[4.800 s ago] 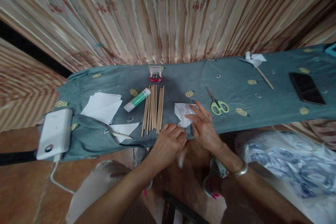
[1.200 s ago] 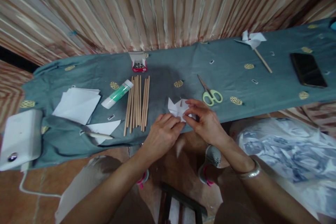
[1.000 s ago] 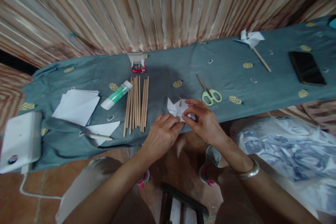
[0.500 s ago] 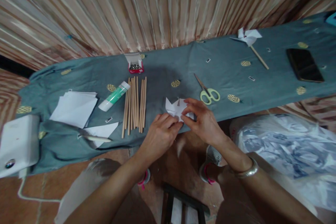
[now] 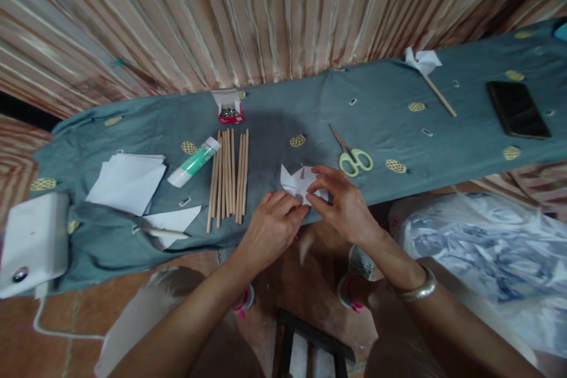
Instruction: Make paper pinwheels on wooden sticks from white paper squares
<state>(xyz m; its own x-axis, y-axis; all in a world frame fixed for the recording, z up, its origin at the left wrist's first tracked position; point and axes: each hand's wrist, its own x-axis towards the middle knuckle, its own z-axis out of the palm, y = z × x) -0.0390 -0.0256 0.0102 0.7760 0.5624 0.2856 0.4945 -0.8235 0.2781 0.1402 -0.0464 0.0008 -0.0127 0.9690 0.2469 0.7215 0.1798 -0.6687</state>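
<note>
A white folded paper piece (image 5: 301, 181) with pointed flaps is held at the front edge of the cloth-covered table. My left hand (image 5: 277, 218) grips its lower left side, fingers closed together. My right hand (image 5: 339, 198) pinches the right side between thumb and fingers. The fingers hide part of the paper. Green-handled scissors (image 5: 354, 160) lie just beyond my right hand. Several wooden sticks (image 5: 228, 177) lie side by side to the left of my hands. Behind them stands an open red box (image 5: 230, 112) of small metal pieces.
On the table (image 5: 274, 118) are a glue tube (image 5: 194, 162), stacked white sheets (image 5: 126, 183), a white pen (image 5: 166, 233) on cut paper, a white device (image 5: 33, 242), a pinwheel (image 5: 423, 62) and a phone (image 5: 517, 109). A plastic bag (image 5: 487, 254) sits at right.
The view has shifted very slightly, and the pinwheel's blades at the back right have turned. Both hands stay on the folded paper.
</note>
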